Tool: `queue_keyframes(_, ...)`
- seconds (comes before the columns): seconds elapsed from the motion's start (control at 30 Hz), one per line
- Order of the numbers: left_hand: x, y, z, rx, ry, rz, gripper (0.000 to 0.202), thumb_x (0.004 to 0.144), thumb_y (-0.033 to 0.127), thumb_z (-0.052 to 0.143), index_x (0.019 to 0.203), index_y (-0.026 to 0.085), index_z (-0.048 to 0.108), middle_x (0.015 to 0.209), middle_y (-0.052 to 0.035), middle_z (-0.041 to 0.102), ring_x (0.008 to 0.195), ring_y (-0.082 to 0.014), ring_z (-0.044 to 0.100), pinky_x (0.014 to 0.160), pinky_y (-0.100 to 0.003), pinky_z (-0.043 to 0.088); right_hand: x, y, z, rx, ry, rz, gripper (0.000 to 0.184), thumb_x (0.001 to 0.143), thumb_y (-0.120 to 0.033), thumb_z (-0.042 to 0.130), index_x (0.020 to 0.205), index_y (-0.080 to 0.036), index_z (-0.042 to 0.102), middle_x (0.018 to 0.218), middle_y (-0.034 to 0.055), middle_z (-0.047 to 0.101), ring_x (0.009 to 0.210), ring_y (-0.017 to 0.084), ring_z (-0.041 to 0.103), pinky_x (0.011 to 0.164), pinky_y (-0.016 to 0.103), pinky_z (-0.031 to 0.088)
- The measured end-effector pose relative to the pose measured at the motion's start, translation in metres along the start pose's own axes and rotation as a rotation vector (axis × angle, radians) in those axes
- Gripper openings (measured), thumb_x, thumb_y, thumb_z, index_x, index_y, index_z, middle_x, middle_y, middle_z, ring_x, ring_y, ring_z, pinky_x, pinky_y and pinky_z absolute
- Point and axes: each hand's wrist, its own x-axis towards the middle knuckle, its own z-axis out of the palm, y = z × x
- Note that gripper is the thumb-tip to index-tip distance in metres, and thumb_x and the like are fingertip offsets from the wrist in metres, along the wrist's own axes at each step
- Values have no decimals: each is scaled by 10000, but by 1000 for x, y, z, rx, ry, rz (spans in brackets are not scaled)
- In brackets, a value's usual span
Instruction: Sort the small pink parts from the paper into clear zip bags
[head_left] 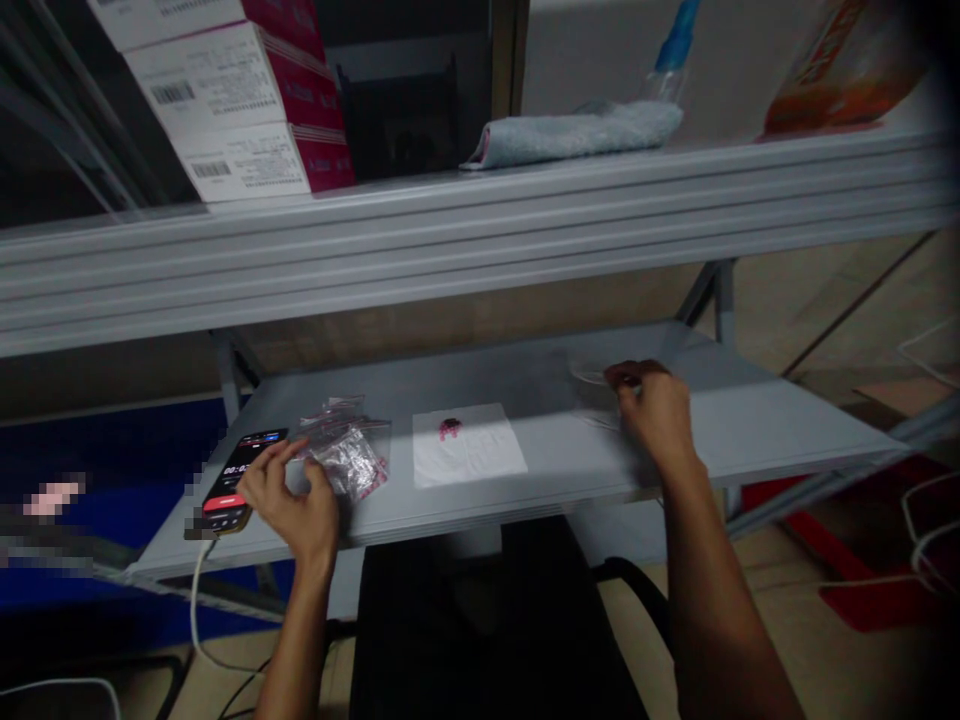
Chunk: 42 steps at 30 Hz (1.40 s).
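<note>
My left hand (294, 500) rests on the grey table (750, 420) beside a pile of small clear zip bags (346, 447); its thumb and fingers are curled around the near edge of the pile. A phone (238, 480) with a red timer screen lies just left of that hand. My right hand (654, 405) is further right on the table, fingers bent down and pinched on a thin clear piece I cannot make out. Between the hands lies a white sheet (466, 445) with a small pink item (450, 428) on it.
A grey shelf (450, 230) runs overhead, carrying stacked white and magenta boxes (240, 100), a folded blue-grey cloth (577, 132) and an orange packet (840, 70). A white cable (196, 600) hangs from the phone. A dark chair (487, 620) stands below the table edge.
</note>
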Motion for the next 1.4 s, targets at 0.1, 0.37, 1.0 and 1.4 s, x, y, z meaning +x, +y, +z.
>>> queue_keyframes(0.1,-3,35,-10,-184,-243,271,171,857,215,605,1017,220,668,1047,-60,647,1076,-257,570,1012,-470,387,-10,-51,-6,347,-117,-170,224,910,-311,537,938,-169,708,978,97,709,880,218,658,746,307,499)
queue_keyframes(0.37,-26,68,-18,-559,-723,284,84,845,220,692,893,246,756,931,-64,711,931,-233,644,827,-357,502,-77,-171,27,734,-565,-449,171,932,-291,596,847,-191,705,779,-5,705,717,131,628,723,245,447)
queue_keyframes(1.0,-42,31,23,-712,-867,-512,435,697,293,809,1108,165,751,839,-70,785,737,-192,721,748,-311,575,-50,-122,104,119,-445,-526,285,966,-207,497,1146,-172,716,1115,128,664,1073,239,579,982,369,434)
queue_keyframes(1.4,-47,29,28,-628,-845,-429,301,730,337,789,988,180,788,964,-109,789,822,-240,740,748,-337,586,-61,-131,95,238,-397,-576,244,990,-262,503,1046,-163,719,1024,105,675,990,214,596,900,342,462)
